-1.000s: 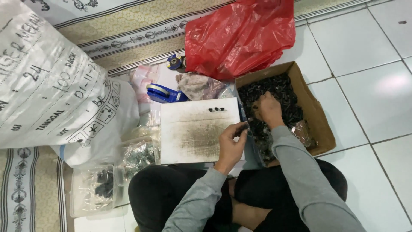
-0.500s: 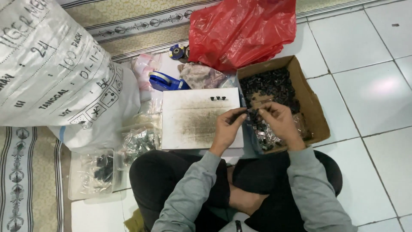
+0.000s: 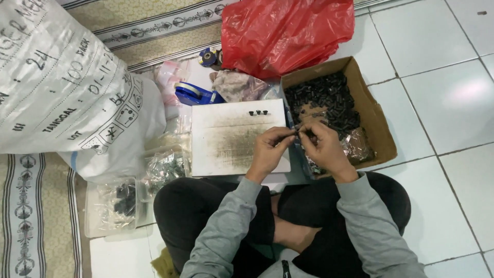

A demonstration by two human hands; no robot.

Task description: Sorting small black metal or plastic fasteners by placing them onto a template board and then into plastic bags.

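I sit cross-legged on the floor. My left hand (image 3: 271, 151) and my right hand (image 3: 321, 146) meet over the right edge of a stained white board (image 3: 231, 139), fingertips together, pinching a small black part (image 3: 300, 133) between them. Three small black parts (image 3: 258, 113) stand in a row near the board's far edge. Just right of my hands is an open cardboard box (image 3: 371, 121) filled with many small black parts (image 3: 324, 100).
A red plastic bag (image 3: 288, 31) lies behind the box. A large white printed sack (image 3: 62, 92) fills the left. A blue tape dispenser (image 3: 193, 94), clear bags of small parts (image 3: 164, 167) and a clear tray (image 3: 110, 206) lie near my left knee. White tiles are to the right.
My right hand left the box and came back to meet my left hand at the board's right edge. The view shifted slightly.
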